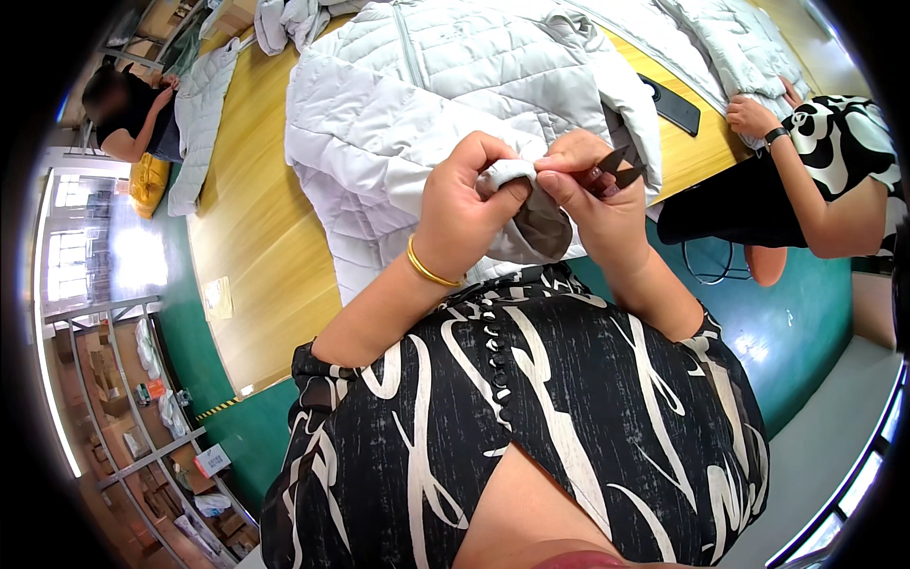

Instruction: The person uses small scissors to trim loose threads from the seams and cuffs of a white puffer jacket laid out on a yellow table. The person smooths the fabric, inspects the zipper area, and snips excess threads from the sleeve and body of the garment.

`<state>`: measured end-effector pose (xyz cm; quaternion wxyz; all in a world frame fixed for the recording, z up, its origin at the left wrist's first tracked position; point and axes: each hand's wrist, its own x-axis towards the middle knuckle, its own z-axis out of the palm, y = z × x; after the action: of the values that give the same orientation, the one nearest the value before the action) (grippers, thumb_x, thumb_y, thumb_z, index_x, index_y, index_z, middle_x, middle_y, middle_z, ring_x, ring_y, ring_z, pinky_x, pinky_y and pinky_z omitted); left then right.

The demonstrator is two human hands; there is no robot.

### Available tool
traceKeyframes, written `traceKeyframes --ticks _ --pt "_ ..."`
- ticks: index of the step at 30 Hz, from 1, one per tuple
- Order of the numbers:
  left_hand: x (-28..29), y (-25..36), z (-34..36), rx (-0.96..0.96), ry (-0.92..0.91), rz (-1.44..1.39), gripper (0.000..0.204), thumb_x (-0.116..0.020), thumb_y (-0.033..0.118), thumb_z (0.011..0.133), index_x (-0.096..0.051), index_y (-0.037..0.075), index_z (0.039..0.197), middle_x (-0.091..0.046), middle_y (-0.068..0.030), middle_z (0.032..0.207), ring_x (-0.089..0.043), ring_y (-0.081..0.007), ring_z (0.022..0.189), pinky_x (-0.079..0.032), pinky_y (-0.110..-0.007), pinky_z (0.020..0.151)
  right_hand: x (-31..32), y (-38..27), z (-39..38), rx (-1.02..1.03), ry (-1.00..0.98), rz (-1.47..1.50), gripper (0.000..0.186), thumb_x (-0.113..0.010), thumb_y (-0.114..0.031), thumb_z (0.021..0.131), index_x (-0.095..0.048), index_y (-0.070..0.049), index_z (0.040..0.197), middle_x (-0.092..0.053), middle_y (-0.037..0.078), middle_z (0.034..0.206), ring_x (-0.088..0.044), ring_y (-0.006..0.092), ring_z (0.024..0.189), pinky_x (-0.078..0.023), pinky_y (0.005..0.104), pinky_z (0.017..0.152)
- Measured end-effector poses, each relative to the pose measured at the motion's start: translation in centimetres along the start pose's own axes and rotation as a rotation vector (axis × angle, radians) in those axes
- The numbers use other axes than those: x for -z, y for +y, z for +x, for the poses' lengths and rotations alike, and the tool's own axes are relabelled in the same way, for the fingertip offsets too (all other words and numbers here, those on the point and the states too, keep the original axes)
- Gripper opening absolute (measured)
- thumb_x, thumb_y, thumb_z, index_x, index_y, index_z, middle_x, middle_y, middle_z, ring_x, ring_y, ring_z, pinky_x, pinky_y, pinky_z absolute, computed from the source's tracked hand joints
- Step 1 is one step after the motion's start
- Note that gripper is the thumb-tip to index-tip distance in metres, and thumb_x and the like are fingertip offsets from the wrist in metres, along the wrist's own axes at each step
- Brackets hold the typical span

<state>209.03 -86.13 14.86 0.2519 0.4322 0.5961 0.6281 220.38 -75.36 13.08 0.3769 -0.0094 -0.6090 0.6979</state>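
A light grey quilted jacket [370, 123] lies spread on the table in front of me, its zip running toward the far edge. One sleeve end [540, 235] is lifted toward me. My left hand [464, 204] is closed on the cuff, thumb and fingers pinching its rim. My right hand [599, 199] pinches the same rim from the other side with thumb and forefinger. Dark-bladed thread snips [622, 171] are tucked in the right hand, their tips pointing away to the right. The fingers hide most of the snips' handle.
The yellow wooden table [256, 190] carries a black phone [671, 106] and more pale jackets [730, 47]. A person [815, 161] works at the right, another person [133, 114] at the far left. Shelves with boxes [123, 398] stand at lower left.
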Motion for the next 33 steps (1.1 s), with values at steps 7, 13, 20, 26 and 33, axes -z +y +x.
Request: traceKeyframes --ticks 7,13,20,26,33 --pt "0.7 -0.4 -0.4 0.032 -0.016 -0.088 0.017 -0.064 0.002 0.074 -0.053 0.002 0.087 -0.058 -0.0016 0.077 -0.051 -0.0051 0.070 -0.043 -0.019 0.062 2.0 -1.9 0.2 0.194 0.229 0.121 0.007 -0.054 -0.005 0.087 -0.053 -0.002 0.081 -0.050 0.006 0.076 -0.043 0.0079 0.059 -0.036 0.0214 0.053" --pt "0.1 -0.2 -0.4 -0.079 -0.062 -0.065 0.026 -0.068 0.004 0.071 -0.052 0.003 0.092 -0.059 -0.0036 0.075 -0.054 -0.0059 0.068 -0.045 -0.022 0.060 2.5 -3.0 -1.2 -0.007 0.070 0.098 0.011 -0.055 -0.011 0.088 -0.058 0.000 0.087 -0.051 0.003 0.071 -0.042 0.0048 0.059 -0.034 0.0179 0.051" --pt "0.3 1.2 -0.6 -0.149 -0.128 0.343 0.060 -0.071 0.006 0.064 -0.042 0.008 0.117 -0.054 -0.0042 0.062 -0.055 -0.0142 0.054 -0.045 -0.025 0.052 0.1 -3.5 -1.0 -0.246 -0.091 -0.166 0.027 -0.067 -0.007 0.078 -0.061 -0.001 0.103 -0.051 -0.005 0.074 -0.041 0.0002 0.063 -0.031 0.0156 0.053" --pt "0.3 1.3 -0.1 -0.299 -0.187 0.505 0.073 -0.071 0.007 0.061 -0.038 0.014 0.126 -0.055 -0.0073 0.064 -0.059 -0.0246 0.058 -0.045 -0.031 0.051 0.1 -3.1 -1.2 -0.412 -0.038 0.019 0.015 -0.067 -0.006 0.077 -0.060 -0.001 0.089 -0.054 -0.004 0.072 -0.045 0.0003 0.061 -0.035 0.0161 0.052" --pt "-0.4 1.0 0.6 -0.239 -0.269 0.425 0.069 -0.067 0.003 0.064 -0.038 0.014 0.126 -0.055 -0.0086 0.065 -0.058 -0.0273 0.060 -0.045 -0.032 0.055 -0.2 -2.3 -1.8 -0.116 0.083 -0.258 0.007 -0.063 -0.001 0.079 -0.057 -0.002 0.081 -0.053 0.000 0.074 -0.047 0.0028 0.064 -0.037 0.0174 0.056"
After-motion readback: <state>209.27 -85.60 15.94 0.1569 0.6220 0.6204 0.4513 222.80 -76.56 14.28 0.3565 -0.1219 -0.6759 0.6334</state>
